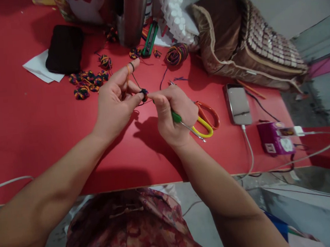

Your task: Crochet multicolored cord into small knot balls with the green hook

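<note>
Between thumb and fingers, my left hand [115, 95] pinches a small dark multicoloured crochet piece [143, 95]. Yarn loops around its raised index finger. My right hand [175, 111] is closed around a crochet hook [176, 117] with a green grip; the metal shaft sticks out behind the hand, and the working tip is hidden at the crochet piece. A strand runs up to a multicoloured yarn ball [176, 54]. Scissors [205, 120] with red and yellow handles lie partly beneath my right hand. Several finished-looking crochet pieces [89, 82] rest to the left.
On the red table [16, 123] are a black pouch-like object [65, 48] on white paper, a steel bottle [133, 17], and a green cutter [150, 39]. A brown cushion [241, 37] fills the back right. A phone [238, 104] on a cable and a purple box [275, 138] sit at right.
</note>
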`<state>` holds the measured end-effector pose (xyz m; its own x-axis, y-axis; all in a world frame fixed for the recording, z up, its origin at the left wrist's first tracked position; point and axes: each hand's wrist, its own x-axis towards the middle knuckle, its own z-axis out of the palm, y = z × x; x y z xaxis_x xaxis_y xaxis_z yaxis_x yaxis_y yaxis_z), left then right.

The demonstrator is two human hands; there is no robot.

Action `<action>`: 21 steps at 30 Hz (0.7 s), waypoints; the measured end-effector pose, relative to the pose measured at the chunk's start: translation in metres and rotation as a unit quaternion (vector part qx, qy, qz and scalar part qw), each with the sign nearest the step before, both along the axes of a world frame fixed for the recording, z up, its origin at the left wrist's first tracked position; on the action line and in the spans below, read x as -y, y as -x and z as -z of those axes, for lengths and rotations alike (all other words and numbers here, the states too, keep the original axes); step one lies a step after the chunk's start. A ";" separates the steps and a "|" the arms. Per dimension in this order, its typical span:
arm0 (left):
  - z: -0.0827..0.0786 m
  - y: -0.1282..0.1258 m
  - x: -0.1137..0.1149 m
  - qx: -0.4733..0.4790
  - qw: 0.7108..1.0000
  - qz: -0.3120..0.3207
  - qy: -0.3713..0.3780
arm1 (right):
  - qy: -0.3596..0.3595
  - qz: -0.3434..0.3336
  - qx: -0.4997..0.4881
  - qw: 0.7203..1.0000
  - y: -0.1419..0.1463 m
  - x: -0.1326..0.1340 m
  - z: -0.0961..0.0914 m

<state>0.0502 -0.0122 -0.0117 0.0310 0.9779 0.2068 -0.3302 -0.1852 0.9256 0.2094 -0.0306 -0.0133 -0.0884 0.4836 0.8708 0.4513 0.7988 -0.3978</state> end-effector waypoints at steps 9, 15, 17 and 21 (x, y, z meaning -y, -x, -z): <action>-0.007 0.003 0.002 -0.030 0.999 0.008 0.011 | 0.017 -0.016 -0.026 0.999 -0.001 -0.001 -0.003; -0.026 -0.002 0.013 0.009 0.997 -0.017 0.074 | 0.091 -0.046 -0.062 0.993 -0.003 0.004 -0.003; -0.030 -0.002 0.014 0.019 0.995 -0.007 0.099 | 0.099 -0.045 -0.071 0.991 -0.003 0.006 -0.002; -0.031 0.000 0.012 0.026 0.994 0.008 0.109 | 0.113 -0.018 -0.060 0.992 -0.003 0.006 -0.003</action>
